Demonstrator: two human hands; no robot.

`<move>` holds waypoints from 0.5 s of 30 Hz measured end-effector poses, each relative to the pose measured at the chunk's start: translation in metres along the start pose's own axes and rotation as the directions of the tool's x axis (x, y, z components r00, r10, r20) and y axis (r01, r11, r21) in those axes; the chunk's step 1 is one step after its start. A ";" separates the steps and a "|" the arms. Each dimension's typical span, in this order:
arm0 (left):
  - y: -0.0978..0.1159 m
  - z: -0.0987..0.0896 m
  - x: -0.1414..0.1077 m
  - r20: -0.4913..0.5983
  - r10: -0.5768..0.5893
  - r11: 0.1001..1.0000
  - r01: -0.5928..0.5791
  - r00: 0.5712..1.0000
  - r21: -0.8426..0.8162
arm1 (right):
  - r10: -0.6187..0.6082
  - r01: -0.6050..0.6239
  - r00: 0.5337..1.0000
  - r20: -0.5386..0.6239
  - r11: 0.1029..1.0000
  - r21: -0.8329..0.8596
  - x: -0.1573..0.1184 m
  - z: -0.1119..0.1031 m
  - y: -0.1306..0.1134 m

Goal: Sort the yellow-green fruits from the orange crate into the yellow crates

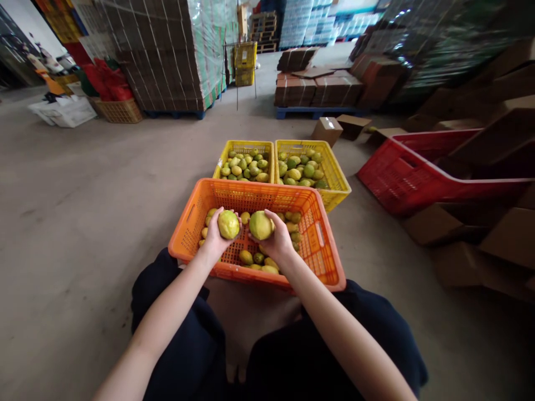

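Note:
My left hand [214, 236] is wrapped round a yellow-green fruit [229, 224]. A second, greener fruit [261, 225] rests in my right hand [280, 239], its fingers curled round the far side. Both hands are over an orange plastic crate [254, 192], with a small gap between the two fruits. Inside that crate, several yellow and green fruits lie along the left side, the right side and the near edge, and part of the mesh floor shows. My hands and forearms hide some of them.
Two yellow crates [244, 143] [336, 174] with many fruits stand just beyond the orange one. A red crate [388, 175] and cardboard boxes [455, 228] are at the right. Stacked cardboard [320, 89] on a blue pallet [301, 111] stands behind.

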State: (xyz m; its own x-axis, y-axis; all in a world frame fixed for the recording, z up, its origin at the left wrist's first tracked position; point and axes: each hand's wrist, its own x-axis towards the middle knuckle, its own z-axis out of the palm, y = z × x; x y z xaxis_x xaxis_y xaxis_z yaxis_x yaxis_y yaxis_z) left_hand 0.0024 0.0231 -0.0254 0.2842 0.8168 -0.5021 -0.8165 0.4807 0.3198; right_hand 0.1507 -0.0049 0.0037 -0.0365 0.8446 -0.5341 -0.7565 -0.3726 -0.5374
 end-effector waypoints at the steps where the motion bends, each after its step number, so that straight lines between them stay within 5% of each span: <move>1: 0.000 -0.004 0.004 -0.048 0.008 1.000 -0.008 0.999 0.004 | 0.000 0.000 1.000 -0.017 1.000 0.003 -0.001 0.001 0.000; 9: -0.003 -0.021 0.017 -0.235 -0.009 0.999 0.017 0.972 0.031 | 0.187 -0.182 0.973 -0.137 0.982 0.052 0.004 -0.002 0.006; 15: 0.000 -0.009 0.006 -0.229 0.127 0.992 -0.128 0.965 0.013 | 0.120 -0.128 0.984 -0.131 0.990 -0.051 0.006 -0.001 0.008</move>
State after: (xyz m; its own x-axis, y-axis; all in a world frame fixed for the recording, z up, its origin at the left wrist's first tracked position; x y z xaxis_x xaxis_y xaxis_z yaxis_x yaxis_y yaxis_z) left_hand 0.0000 0.0253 -0.0355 0.0550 0.7763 -0.6280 -0.8394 0.3766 0.3919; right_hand 0.1456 -0.0036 -0.0043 -0.0415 0.7361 -0.6756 -0.7114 -0.4965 -0.4974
